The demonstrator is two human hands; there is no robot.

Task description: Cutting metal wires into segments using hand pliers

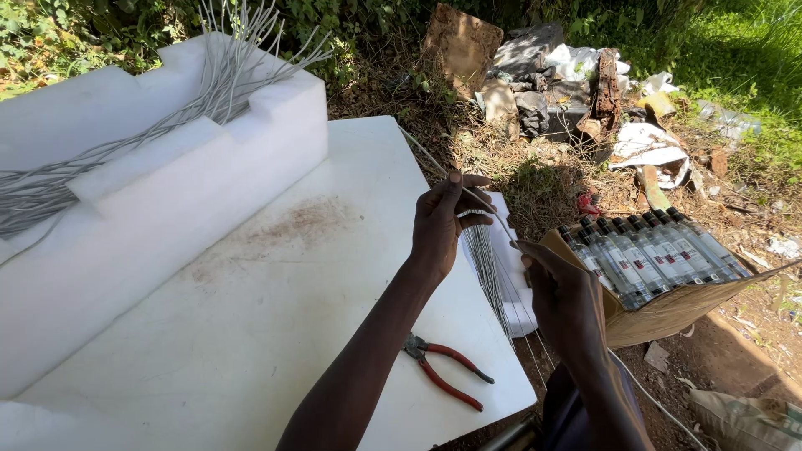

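The work goes on outdoors, over a white foam slab (276,317) laid flat on bare earth, its top marked by a brownish smudge near the middle. Along the slab's far-left edge stands a tall notched block of white foam (167,192), and a bundle of grey wires (200,100) lies in its notches, the ends fanning upward at the block's far corner. Just past the slab's right edge the left hand (443,221) is raised, thumb and fingers pinched narrowly on a thin grey wire (489,209), which runs on a slant down to the right hand (564,296); that hand is closed around the wire's lower part, seen from the back, so the fingertips are hidden. Below the hands a sheaf of similar thin wires (493,276) rests on a small white foam piece (511,250) beside the slab's right edge. Red-handled pliers (443,367) lie on the slab near its near-right corner. To the right, off the slab, a cardboard box (668,313) holds a row of clear bottles with dark caps (652,246). Beyond the slab's far edge the ground is dry soil and dead leaves strewn with torn cardboard, rags and scraps (568,83), with green bushes and sunlit grass (752,50) behind.
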